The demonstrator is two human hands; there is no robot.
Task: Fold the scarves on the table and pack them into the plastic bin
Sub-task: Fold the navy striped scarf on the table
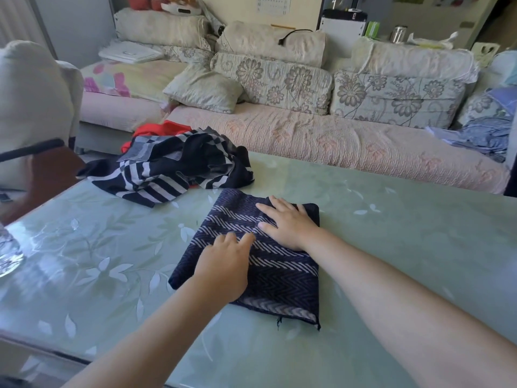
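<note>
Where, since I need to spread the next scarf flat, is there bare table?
Bare: the table right of the folded scarf, up to the edge by the sofa, and the stretch left of that scarf. Crowded: far left, under the heap of unfolded scarves.

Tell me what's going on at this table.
A person is folding scarves. The left hand and right hand press flat on a navy herringbone scarf, already folded into a rectangle on the green table. Behind it lies an unfolded heap: a navy-and-white striped scarf on top, with red cloth showing at its far side. The bin is not clearly in view.
</note>
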